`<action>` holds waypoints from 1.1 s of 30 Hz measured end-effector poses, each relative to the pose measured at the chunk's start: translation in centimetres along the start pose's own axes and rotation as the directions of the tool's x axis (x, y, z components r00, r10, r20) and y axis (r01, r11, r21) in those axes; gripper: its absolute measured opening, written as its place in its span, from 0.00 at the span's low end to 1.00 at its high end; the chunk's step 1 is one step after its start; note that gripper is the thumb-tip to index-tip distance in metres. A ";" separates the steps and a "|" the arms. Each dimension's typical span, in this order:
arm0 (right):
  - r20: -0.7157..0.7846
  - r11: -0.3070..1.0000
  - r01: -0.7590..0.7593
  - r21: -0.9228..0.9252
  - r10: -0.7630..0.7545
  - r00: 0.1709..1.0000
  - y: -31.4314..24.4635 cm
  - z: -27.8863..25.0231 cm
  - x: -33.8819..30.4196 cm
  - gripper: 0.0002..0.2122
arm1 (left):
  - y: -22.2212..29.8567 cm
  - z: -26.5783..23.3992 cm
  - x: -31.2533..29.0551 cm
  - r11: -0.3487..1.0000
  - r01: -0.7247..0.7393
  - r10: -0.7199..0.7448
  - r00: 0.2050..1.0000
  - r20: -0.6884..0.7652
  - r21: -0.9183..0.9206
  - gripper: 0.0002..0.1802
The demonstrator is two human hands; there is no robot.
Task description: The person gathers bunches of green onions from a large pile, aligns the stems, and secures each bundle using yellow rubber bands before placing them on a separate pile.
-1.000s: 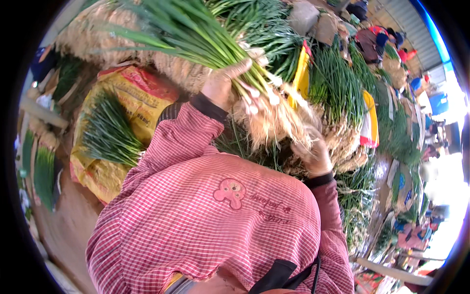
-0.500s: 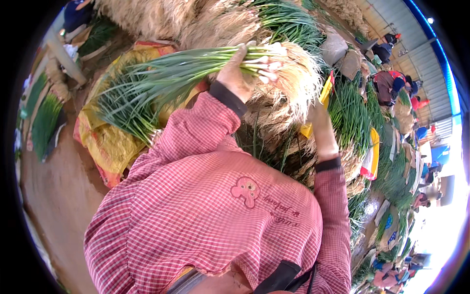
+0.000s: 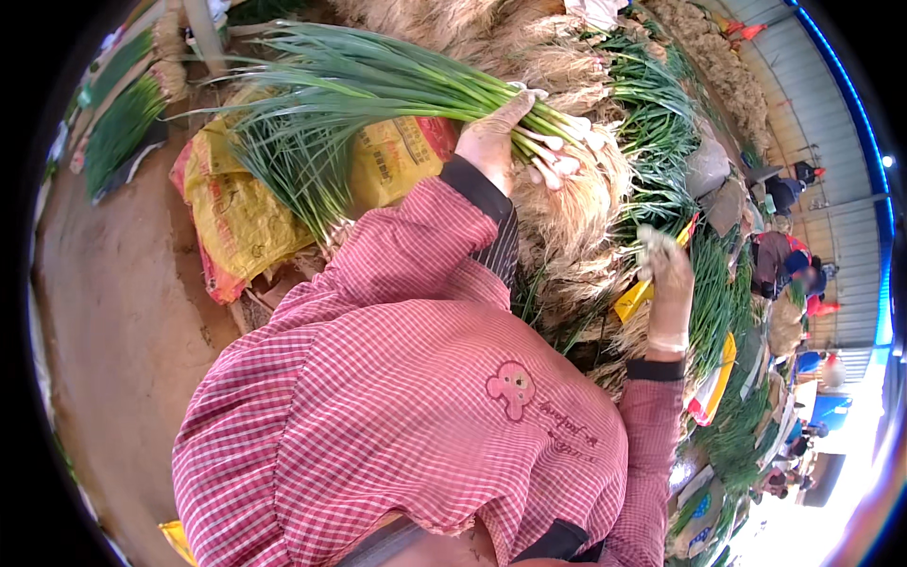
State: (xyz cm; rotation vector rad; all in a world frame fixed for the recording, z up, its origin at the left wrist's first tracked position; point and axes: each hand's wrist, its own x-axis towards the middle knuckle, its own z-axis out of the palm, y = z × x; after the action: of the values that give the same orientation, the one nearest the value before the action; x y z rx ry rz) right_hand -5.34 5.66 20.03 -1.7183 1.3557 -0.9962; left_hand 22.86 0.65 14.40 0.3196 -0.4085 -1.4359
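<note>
My left hand [image 3: 489, 144] is closed round a bunch of green onions [image 3: 397, 85] near the white stem ends. Their long leaves fan out to the left, and the white bulbs [image 3: 557, 156] stick out on the right, above a heap of pale, dry roots [image 3: 572, 213]. Over to the right, my right hand [image 3: 669, 274] is apart from the bunch, with whitish, curled fingers beside the piled green onions. What those fingers hold, if anything, I cannot make out. More green onions [image 3: 302, 180] lie on a yellow and red woven sack [image 3: 231, 217] at the left.
A long row of green onions [image 3: 718, 283] runs down the right side, with yellow plastic pieces [image 3: 633, 300] among it. Several people [image 3: 784, 194] work farther right beneath a metal roof. Bare brown ground [image 3: 123, 331] stretches along the left, with another onion pile [image 3: 123, 132] beyond.
My right hand has moved away from the roots beside the bunch, to the right and slightly down. My left hand keeps its hold on the green onions. The whole view has shifted.
</note>
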 end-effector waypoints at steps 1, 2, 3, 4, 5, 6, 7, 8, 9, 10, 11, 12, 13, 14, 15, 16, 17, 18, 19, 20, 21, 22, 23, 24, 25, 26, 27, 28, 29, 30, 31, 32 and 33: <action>-0.007 0.989 0.137 -0.061 -0.138 0.990 -0.5 1.2 1.1 0.13 | -0.4 0.5 -0.5 1.000 0.000 0.001 0.999 -0.041 0.017 0.14; -0.018 0.954 0.266 -0.139 -0.271 0.962 -1.1 2.4 1.7 0.13 | -1.3 1.2 -0.6 1.000 0.014 -0.012 0.998 -0.069 0.023 0.13; -0.001 0.911 0.288 -0.294 -0.301 0.954 -2.5 3.9 2.2 0.13 | -1.6 1.5 -0.7 0.999 0.010 -0.006 0.994 -0.111 0.036 0.13; 0.023 0.843 0.303 -0.445 -0.328 0.944 -3.4 4.8 2.7 0.12 | -2.1 1.6 -0.7 1.000 0.013 -0.011 0.995 -0.094 0.027 0.13; 0.310 0.412 0.581 -0.702 -0.558 0.770 -1.6 4.1 4.6 0.13 | -2.5 1.4 -0.7 1.000 0.016 -0.014 0.997 -0.079 0.019 0.12; 0.264 0.499 0.551 -0.669 -0.534 0.803 -0.5 3.8 5.4 0.13 | -2.9 1.3 -0.4 1.000 0.030 -0.029 0.998 -0.051 0.009 0.12; 0.229 0.583 0.530 -0.616 -0.511 0.829 0.2 4.1 6.2 0.13 | -2.7 0.9 -0.3 0.998 -0.021 0.026 0.996 -0.088 0.059 0.13; 0.196 0.662 0.502 -0.557 -0.483 0.854 0.5 4.5 6.7 0.14 | -2.8 -0.1 0.4 0.997 -0.034 0.041 0.994 -0.103 0.070 0.14; 0.082 0.934 0.142 -0.329 -0.122 0.989 -2.8 6.1 5.6 0.14 | -2.6 -2.2 1.3 0.994 -0.065 0.077 0.987 -0.138 0.089 0.14; 0.076 0.896 0.172 -0.409 -0.154 0.985 -2.0 5.0 5.7 0.11 | -2.4 -2.7 1.5 0.993 -0.055 0.071 0.987 -0.145 0.109 0.15; 0.014 0.892 0.151 -0.425 -0.161 0.987 -1.6 4.0 5.4 0.11 | -2.3 -3.1 1.8 0.991 -0.045 0.065 0.986 -0.151 0.130 0.15; -0.032 0.893 0.140 -0.428 -0.170 0.985 -1.8 3.1 4.9 0.11 | -2.2 -3.1 1.7 0.986 -0.047 0.074 0.983 -0.169 0.160 0.16; -0.087 0.814 0.156 -0.559 -0.246 0.965 -1.6 2.1 4.6 0.12 | -2.4 -2.9 1.6 0.984 -0.042 0.073 0.982 -0.176 0.171 0.16; -0.067 0.852 0.149 -0.501 -0.210 0.975 -1.5 1.6 4.6 0.12 | -2.6 -2.6 1.4 0.982 -0.037 0.071 0.981 -0.183 0.183 0.16; -0.058 0.887 0.130 -0.444 -0.173 0.983 -1.5 1.4 4.5 0.12 | -1.7 -1.4 0.5 0.989 0.029 -0.009 0.991 -0.133 0.148 0.16; -0.046 0.917 0.110 -0.384 -0.138 0.989 -1.6 1.3 4.4 0.13 | -1.9 -1.3 0.5 0.985 0.033 -0.006 0.988 -0.153 0.171 0.16; 0.093 0.892 0.190 -0.410 -0.166 0.982 -1.8 1.6 4.7 0.14 | -2.2 -1.2 0.6 0.980 0.035 -0.001 0.985 -0.174 0.194 0.16; 0.169 0.903 0.235 -0.359 -0.185 0.968 -0.8 2.2 5.1 0.14 | -2.5 -0.9 0.6 0.975 0.035 0.007 0.981 -0.192 0.218 0.16; 0.182 0.878 0.315 -0.360 -0.266 0.947 0.7 2.9 6.1 0.13 | -2.8 -1.0 0.6 0.969 -0.004 0.042 0.988 -0.151 0.248 0.16; 0.197 0.846 0.396 -0.358 -0.346 0.917 1.8 3.5 6.9 0.13 | -3.2 -1.2 0.7 0.960 -0.046 0.079 0.991 -0.110 0.275 0.16; 0.195 0.833 0.442 -0.333 -0.398 0.896 1.3 5.1 6.8 0.14 | -2.6 -1.7 0.7 0.955 -0.049 0.082 0.992 -0.100 0.294 0.16; 0.183 0.743 0.514 -0.428 -0.486 0.854 1.9 5.4 7.1 0.14 | -2.5 -1.8 0.7 0.951 -0.045 0.074 0.994 -0.084 0.306 0.17; 0.168 0.768 0.415 -0.488 -0.384 0.908 1.9 5.3 7.3 0.13 | -2.5 -1.7 0.9 0.949 -0.042 0.063 0.996 -0.059 0.313 0.17; 0.130 0.778 0.296 -0.554 -0.270 0.954 1.9 4.7 6.9 0.12 | -1.4 -1.1 0.9 0.938 0.056 -0.038 0.998 -0.058 0.343 0.17; 0.157 0.783 0.199 -0.589 -0.131 0.979 1.9 3.8 6.2 0.10 | -0.1 -1.0 0.8 0.921 0.148 -0.118 0.988 -0.103 0.360 0.17; 0.153 0.839 0.074 -0.540 0.011 0.988 2.7 3.1 5.9 0.09 | 0.4 -2.9 2.0 0.916 0.009 -0.003 1.000 -0.015 0.402 0.16; 0.360 0.582 0.370 -0.724 -0.138 0.923 5.0 1.4 5.7 0.09 | 2.7 -3.2 1.9 0.872 0.048 -0.021 0.998 -0.062 0.487 0.16; 0.326 0.640 0.285 -0.714 -0.057 0.944 6.1 1.2 5.0 0.09 | 4.9 -3.8 1.9 0.821 0.096 -0.039 0.993 -0.112 0.563 0.16; 0.339 0.608 0.304 -0.734 -0.061 0.939 8.4 0.2 4.2 0.08 | 6.8 -5.6 2.5 0.787 0.145 -0.097 0.989 -0.112 0.599 0.15; 0.385 0.532 0.437 -0.725 -0.213 0.898 10.4 -0.7 3.3 0.08 | 8.9 -6.6 2.8 0.611 0.143 -0.047 0.988 -0.144 0.779 0.16; 0.190 0.846 -0.035 -0.533 0.160 0.969 10.6 -0.8 2.3 0.13 | 10.3 -8.9 3.3 0.583 0.127 -0.034 0.991 -0.132 0.802 0.17; 0.170 0.795 -0.063 -0.604 0.205 0.964 12.1 -1.9 1.2 0.11 | 11.7 -11.3 4.2 0.557 0.111 -0.035 0.993 -0.111 0.823 0.18; 0.146 0.800 -0.189 -0.570 0.325 0.934 12.7 -2.1 0.5 0.10 | 13.0 -14.9 5.3 0.503 0.090 -0.076 0.995 -0.059 0.859 0.18</action>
State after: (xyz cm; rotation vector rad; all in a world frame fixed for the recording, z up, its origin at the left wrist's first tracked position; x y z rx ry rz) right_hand -12.56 2.67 9.77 -1.9037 1.7664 -0.2296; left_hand 41.67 -3.61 7.39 1.1895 -1.1269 -1.2096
